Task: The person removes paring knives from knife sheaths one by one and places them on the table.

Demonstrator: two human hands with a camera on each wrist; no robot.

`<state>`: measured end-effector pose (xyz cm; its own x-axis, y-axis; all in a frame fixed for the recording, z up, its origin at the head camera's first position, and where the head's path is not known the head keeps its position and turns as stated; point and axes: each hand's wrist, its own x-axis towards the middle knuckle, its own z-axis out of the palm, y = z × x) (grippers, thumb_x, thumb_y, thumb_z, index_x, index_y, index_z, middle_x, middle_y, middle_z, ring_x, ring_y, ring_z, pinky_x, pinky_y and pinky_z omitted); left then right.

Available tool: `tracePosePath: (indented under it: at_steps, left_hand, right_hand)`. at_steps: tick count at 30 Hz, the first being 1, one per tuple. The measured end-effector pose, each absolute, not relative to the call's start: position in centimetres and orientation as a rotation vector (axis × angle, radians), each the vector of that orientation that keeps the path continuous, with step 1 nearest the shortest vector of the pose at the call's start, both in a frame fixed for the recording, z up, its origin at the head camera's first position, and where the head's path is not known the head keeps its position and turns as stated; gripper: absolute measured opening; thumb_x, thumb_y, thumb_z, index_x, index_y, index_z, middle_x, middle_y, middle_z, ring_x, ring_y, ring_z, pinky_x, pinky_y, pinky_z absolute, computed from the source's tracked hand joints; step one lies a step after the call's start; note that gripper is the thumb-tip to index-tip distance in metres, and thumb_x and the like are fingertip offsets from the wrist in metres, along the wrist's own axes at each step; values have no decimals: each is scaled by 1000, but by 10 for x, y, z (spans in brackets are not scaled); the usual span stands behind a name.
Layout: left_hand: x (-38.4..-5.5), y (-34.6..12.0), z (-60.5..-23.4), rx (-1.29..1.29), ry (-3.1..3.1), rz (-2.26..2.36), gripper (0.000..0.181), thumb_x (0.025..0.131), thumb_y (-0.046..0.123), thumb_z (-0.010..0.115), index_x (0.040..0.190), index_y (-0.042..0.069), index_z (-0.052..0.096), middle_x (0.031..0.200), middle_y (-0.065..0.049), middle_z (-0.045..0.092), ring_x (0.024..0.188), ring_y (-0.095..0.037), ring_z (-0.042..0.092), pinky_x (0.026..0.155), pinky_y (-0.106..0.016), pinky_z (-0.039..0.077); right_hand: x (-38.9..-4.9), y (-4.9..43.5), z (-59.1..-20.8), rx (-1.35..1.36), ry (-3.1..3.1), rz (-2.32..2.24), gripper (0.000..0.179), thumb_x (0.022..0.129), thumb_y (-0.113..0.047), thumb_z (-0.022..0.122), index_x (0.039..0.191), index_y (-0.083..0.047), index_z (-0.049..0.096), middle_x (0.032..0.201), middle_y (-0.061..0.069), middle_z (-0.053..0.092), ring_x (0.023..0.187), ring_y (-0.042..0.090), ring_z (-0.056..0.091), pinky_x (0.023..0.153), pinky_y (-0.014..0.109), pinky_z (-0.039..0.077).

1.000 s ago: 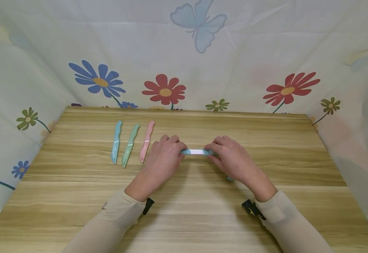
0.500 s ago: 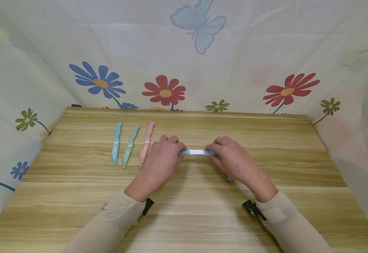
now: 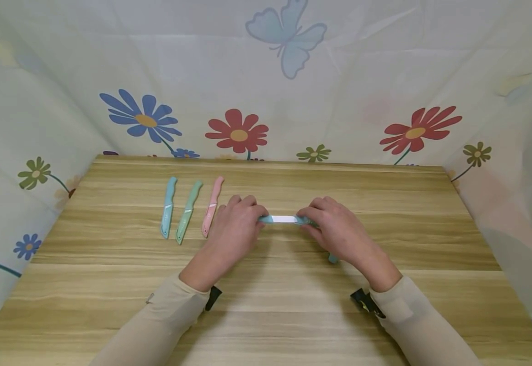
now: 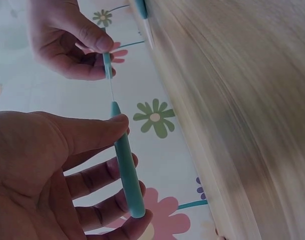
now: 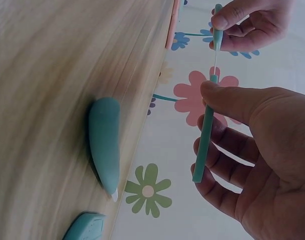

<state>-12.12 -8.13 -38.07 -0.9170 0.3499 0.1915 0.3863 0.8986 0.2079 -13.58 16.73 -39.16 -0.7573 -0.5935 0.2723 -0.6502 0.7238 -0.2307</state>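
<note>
Between the two hands, raised above the table, is a small teal paring knife with a stretch of white blade (image 3: 284, 219) showing. My left hand (image 3: 237, 223) pinches its teal handle (image 4: 127, 170) between thumb and fingers. The right hand (image 3: 336, 226) pinches the teal sheath (image 5: 205, 137), which covers the tip end of the blade. Both palms face inward in the wrist views. Partly hidden beneath my right hand, a second teal knife (image 3: 333, 258) lies on the table; its rounded handle (image 5: 105, 145) and part of its sheath (image 5: 86, 228) appear in the right wrist view.
Three sheathed knives lie side by side left of my left hand: blue (image 3: 168, 207), green (image 3: 189, 212) and pink (image 3: 213, 207). The wood-grain table (image 3: 275, 315) ends at a flower-printed cloth backdrop (image 3: 352, 91), which also rises at both sides.
My left hand has shifted slightly left with the handle, so a little more white blade shows. The right hand stays almost still, and the knives on the table have not moved.
</note>
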Motion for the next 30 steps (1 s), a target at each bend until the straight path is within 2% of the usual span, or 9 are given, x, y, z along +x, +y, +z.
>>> tracePosePath:
  at_steps: [22, 30]
  left_hand:
    - [-123, -86, -379, -510, -2925, -429, 17, 92, 14, 85, 109, 14, 84, 97, -2, 69, 86, -26, 59, 70, -43, 58]
    - [-125, -86, -381, -501, -2923, -444, 18, 92, 12, 85, 109, 13, 83, 97, -2, 69, 85, -25, 58, 74, -43, 58]
  right_hand:
    - [-137, 171, -389, 948, -2789, 460, 26, 94, -16, 84, 120, -11, 79, 111, 6, 71, 100, 27, 64, 84, 44, 57]
    - [-137, 173, -389, 918, -2806, 479, 25, 95, -18, 83, 118, -10, 79, 110, 6, 71, 98, 26, 65, 82, 43, 58]
